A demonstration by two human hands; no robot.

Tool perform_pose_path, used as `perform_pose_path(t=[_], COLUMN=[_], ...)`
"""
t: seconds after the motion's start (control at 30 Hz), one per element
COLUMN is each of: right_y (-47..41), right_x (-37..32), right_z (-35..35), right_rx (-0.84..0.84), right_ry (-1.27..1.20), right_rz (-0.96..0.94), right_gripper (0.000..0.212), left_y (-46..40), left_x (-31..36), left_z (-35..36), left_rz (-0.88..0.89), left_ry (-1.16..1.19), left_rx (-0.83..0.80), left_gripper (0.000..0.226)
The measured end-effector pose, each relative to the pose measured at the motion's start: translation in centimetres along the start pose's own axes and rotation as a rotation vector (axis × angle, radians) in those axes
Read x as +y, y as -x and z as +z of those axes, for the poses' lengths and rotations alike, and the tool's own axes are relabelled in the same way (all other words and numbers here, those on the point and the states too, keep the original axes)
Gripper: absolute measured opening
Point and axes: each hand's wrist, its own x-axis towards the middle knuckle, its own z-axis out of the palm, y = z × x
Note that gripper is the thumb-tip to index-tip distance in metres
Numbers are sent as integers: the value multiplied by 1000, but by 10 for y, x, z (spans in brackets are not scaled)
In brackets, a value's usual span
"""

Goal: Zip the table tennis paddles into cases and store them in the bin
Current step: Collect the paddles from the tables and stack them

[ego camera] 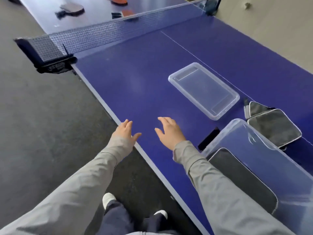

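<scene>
A clear plastic bin [264, 141] stands at the right on the blue table, with a black zipped paddle case [243, 180] lying inside it. More black cases [274, 126] lie stacked beyond the bin. The bin's clear lid [204, 90] lies flat farther out on the table. Beyond the net, a dark paddle [72, 9] and red paddles [119, 0] [127, 13] lie on the far half. My left hand [125, 130] hovers at the table's left edge, fingers relaxed, holding nothing. Over the table just left of the bin, my right hand [168, 133] is spread and holds nothing.
The net [94, 34] crosses the table, clamped at the left by a black post [50, 63]. A dark phone-like object [209, 138] lies beside the bin. Dark carpet floor lies to the left, and my feet show below.
</scene>
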Motion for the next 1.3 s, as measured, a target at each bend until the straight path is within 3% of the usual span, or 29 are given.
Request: perform_pose_path(t=[0.2,0.43,0.83,1.07,1.3], right_y=[-31,-48,-136,-225,-320], right_x=[-85,-152,-268,-356,-435], right_z=[99,190,255,308,325], right_rx=[-371,-598,-699,-773,-773], right_ry=[192,455,618,654,594], right_rz=[-84,-101,-224,-310,-294], right_gripper=[48,49,50,51,51], left_y=[31,70,108,58,-11], left_x=[-153,-270,-402,-474,-549], left_z=[-18,-37,-65,-110,-184], left_rz=[-285,-507,-834,-957,-971], left_ry=[0,96,101,213,143], left_rx=[-77,-108,-183,-190,-150], left_gripper=[68,70,64,65,63])
